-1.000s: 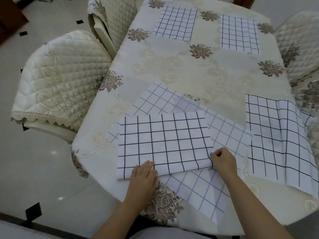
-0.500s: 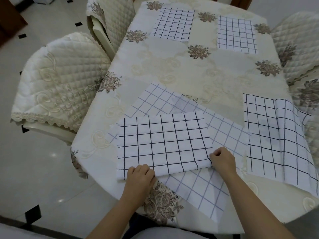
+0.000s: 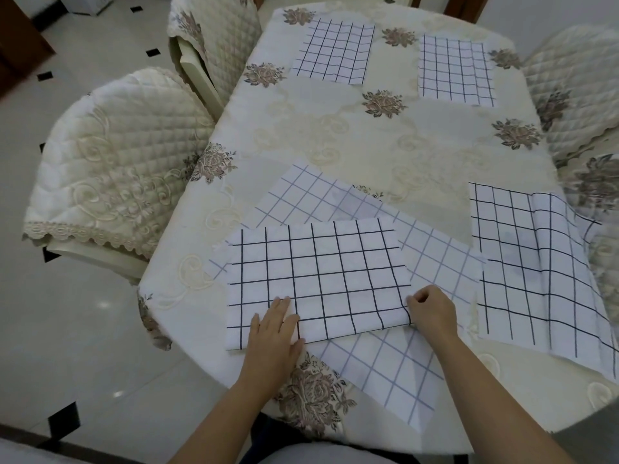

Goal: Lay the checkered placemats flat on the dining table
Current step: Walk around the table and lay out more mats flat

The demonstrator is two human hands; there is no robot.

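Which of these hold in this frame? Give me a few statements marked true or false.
1. The left hand lies flat on the dark-grid placemat. True.
2. The right hand is empty. False: it pinches that placemat's near right corner.
3. The dark-grid placemat overlaps a pale-grid placemat. True.
4. Only three placemats lie on the table. False: five show.

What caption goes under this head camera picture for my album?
The left hand presses a dark-checked placemat flat while the right hand pinches its corner.
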